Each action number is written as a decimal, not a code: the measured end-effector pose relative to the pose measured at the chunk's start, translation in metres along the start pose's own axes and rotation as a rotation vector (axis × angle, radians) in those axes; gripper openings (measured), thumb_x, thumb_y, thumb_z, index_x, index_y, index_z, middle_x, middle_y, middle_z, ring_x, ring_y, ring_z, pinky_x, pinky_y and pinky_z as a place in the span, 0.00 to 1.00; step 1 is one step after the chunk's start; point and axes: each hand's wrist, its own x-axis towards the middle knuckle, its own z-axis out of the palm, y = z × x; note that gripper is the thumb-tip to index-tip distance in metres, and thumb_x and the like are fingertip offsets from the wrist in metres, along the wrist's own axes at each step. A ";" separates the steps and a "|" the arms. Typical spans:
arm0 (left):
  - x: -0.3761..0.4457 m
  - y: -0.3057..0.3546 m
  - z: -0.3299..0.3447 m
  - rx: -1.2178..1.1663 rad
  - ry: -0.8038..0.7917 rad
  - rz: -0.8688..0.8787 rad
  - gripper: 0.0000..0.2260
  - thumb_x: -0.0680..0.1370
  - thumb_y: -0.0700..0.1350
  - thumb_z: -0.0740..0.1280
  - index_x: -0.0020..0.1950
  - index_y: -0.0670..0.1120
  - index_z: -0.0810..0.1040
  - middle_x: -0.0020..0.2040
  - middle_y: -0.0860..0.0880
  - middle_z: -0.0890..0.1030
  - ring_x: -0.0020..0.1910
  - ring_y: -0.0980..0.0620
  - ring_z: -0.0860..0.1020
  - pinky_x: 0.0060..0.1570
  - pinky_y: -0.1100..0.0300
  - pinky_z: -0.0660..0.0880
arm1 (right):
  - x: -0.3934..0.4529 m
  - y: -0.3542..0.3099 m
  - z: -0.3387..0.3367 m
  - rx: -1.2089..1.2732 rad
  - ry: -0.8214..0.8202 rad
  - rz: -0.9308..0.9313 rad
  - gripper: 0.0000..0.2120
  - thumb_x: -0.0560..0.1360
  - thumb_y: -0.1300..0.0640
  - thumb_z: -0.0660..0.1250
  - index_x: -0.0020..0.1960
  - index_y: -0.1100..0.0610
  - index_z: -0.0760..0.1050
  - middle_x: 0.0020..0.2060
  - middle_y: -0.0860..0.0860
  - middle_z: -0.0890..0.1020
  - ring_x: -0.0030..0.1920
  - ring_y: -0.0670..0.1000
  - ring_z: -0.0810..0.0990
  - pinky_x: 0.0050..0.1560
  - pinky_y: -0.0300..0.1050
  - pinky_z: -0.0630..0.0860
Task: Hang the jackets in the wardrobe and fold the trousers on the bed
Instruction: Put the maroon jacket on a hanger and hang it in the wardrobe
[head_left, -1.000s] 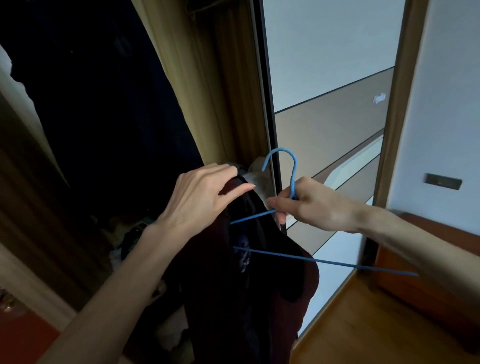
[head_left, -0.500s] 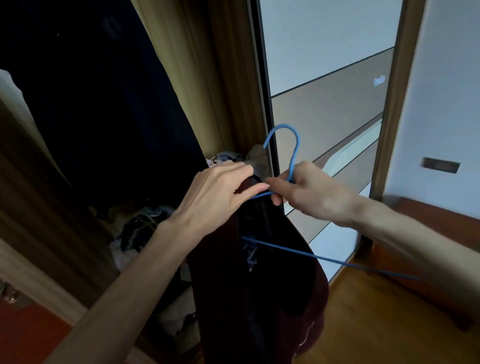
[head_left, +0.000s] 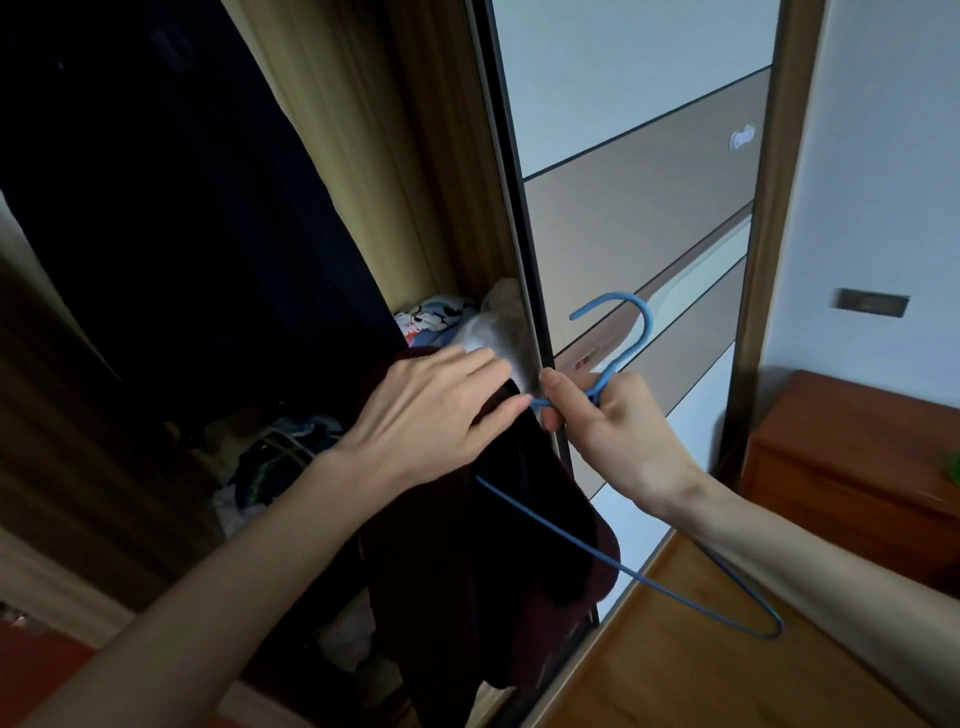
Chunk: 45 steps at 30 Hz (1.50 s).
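Wardrobe (head_left: 218, 218) interior sits dark at left, its sliding door (head_left: 639, 208) pale at right, and both hands work right at the door's edge. Right hand (head_left: 618, 431) pinches the neck of the blue wire hanger (head_left: 618, 358), fingers curled around it under the hook. Left hand (head_left: 431, 415) lies on the dark maroon jacket (head_left: 493, 561), fingers fairly straight, pressing the shoulder toward the wire; whether the thumb grips underneath is hidden. Jacket hangs limp and soft, likely to slide. That thin wire will probably flex, so hold near the neck, not the far corner.
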 end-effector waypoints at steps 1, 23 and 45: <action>0.001 -0.007 -0.001 0.014 -0.030 0.028 0.22 0.83 0.64 0.55 0.45 0.48 0.76 0.37 0.53 0.76 0.36 0.50 0.77 0.27 0.56 0.66 | 0.001 0.001 0.001 -0.002 -0.008 -0.005 0.26 0.86 0.52 0.61 0.29 0.52 0.75 0.20 0.45 0.65 0.21 0.45 0.62 0.26 0.35 0.61; -0.022 -0.062 -0.008 -0.005 0.330 -0.255 0.19 0.85 0.55 0.64 0.41 0.44 0.80 0.28 0.50 0.73 0.25 0.48 0.73 0.22 0.53 0.69 | -0.014 0.122 0.025 -0.281 -0.594 0.325 0.58 0.63 0.29 0.77 0.82 0.37 0.47 0.78 0.41 0.56 0.77 0.50 0.64 0.77 0.54 0.66; -0.095 -0.074 -0.003 -0.085 0.171 -0.245 0.17 0.87 0.54 0.58 0.54 0.46 0.82 0.24 0.52 0.72 0.20 0.51 0.71 0.20 0.54 0.69 | 0.086 0.095 -0.056 -0.637 -0.180 -0.178 0.15 0.73 0.57 0.78 0.58 0.52 0.81 0.49 0.45 0.85 0.52 0.50 0.85 0.55 0.47 0.79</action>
